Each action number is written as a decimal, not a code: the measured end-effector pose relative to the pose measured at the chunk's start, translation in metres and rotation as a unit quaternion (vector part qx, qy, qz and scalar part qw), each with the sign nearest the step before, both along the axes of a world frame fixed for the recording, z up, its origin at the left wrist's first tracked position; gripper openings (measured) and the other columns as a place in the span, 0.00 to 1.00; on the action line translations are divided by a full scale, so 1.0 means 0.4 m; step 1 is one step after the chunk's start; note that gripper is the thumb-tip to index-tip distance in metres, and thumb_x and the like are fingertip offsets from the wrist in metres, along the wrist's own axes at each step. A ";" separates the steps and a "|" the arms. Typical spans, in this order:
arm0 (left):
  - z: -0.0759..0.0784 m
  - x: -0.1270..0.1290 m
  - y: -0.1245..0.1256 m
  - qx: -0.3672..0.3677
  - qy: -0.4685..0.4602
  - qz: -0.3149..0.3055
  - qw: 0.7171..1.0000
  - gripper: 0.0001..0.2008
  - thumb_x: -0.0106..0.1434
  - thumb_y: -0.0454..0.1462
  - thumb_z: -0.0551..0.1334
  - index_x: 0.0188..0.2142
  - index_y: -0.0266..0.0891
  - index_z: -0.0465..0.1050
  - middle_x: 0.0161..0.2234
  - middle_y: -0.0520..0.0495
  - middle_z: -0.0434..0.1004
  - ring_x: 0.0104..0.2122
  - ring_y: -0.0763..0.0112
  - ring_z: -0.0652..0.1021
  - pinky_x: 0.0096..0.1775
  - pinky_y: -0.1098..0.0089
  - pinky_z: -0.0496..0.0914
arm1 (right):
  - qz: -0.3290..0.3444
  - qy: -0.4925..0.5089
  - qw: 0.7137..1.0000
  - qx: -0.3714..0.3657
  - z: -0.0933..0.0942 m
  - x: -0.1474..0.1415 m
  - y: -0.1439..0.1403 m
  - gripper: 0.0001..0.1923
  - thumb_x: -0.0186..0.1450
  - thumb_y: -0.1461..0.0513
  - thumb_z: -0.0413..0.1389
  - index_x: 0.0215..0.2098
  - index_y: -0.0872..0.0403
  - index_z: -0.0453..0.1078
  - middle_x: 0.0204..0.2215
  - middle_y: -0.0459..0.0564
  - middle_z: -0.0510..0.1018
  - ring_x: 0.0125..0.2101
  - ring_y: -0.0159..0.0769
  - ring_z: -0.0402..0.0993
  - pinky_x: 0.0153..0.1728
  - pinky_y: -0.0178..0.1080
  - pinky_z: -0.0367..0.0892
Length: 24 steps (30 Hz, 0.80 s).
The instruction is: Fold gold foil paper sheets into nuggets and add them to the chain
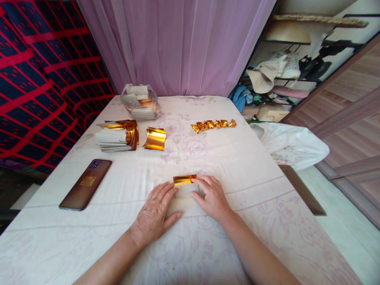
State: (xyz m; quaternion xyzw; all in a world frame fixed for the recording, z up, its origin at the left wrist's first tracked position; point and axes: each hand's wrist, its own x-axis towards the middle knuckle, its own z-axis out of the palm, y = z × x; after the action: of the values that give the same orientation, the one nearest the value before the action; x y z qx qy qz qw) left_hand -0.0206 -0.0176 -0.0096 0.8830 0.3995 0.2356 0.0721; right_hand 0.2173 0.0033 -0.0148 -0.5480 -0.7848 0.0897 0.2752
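Note:
A small sheet of gold foil paper (182,181) lies on the table before me, its far edge folded over as a shiny gold strip and its pale side facing up nearer to me. My left hand (158,206) rests flat at the sheet's left edge, fingers stretched out and thumb apart. From the right, my right hand (212,196) grips the sheet, with the index fingertip on the gold strip and the thumb on the pale part. Farther off, a single curved gold sheet (156,138) sits beside a stack of gold foil papers (114,138).
A row of twisted gold foil pieces (213,125) lies at the back right. At the back left stands a clear plastic bag (141,103) of papers. A brown phone (86,184) is on the left. The flowered tablecloth (252,237) covers the table; a white bag (297,144) is beyond its right edge.

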 end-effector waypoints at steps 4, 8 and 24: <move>0.004 0.001 0.016 -0.041 -0.013 0.017 0.999 0.29 0.67 0.46 0.58 0.63 0.39 0.55 0.58 0.37 0.69 0.59 0.53 0.68 0.57 0.49 0.66 | 0.010 -0.006 1.000 0.004 0.001 0.000 0.000 0.19 0.62 0.64 0.58 0.51 0.49 0.71 0.44 0.52 0.77 0.46 0.44 0.70 0.47 0.48 0.65; 0.006 0.010 0.033 -0.065 -0.022 0.044 0.997 0.26 0.67 0.44 0.58 0.61 0.38 0.58 0.55 0.37 0.71 0.56 0.54 0.71 0.56 0.49 0.66 | 0.010 -0.010 1.000 0.008 -0.002 0.001 0.001 0.19 0.61 0.64 0.59 0.51 0.50 0.71 0.43 0.52 0.77 0.46 0.44 0.71 0.47 0.47 0.65; 0.016 0.044 0.055 -0.099 -0.024 0.096 0.990 0.19 0.60 0.36 0.64 0.51 0.40 0.68 0.47 0.43 0.74 0.48 0.56 0.72 0.51 0.53 0.67 | 0.018 0.047 0.999 -0.012 0.000 0.021 0.021 0.06 0.59 0.66 0.58 0.35 0.49 0.72 0.34 0.47 0.79 0.39 0.41 0.74 0.42 0.44 0.65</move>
State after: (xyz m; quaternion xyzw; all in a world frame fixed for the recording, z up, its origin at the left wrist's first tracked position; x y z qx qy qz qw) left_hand -0.0030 0.0046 -0.0030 0.8231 0.5019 0.2218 0.1461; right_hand 0.2257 0.0115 -0.0149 -0.5323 -0.7795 0.1299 0.3037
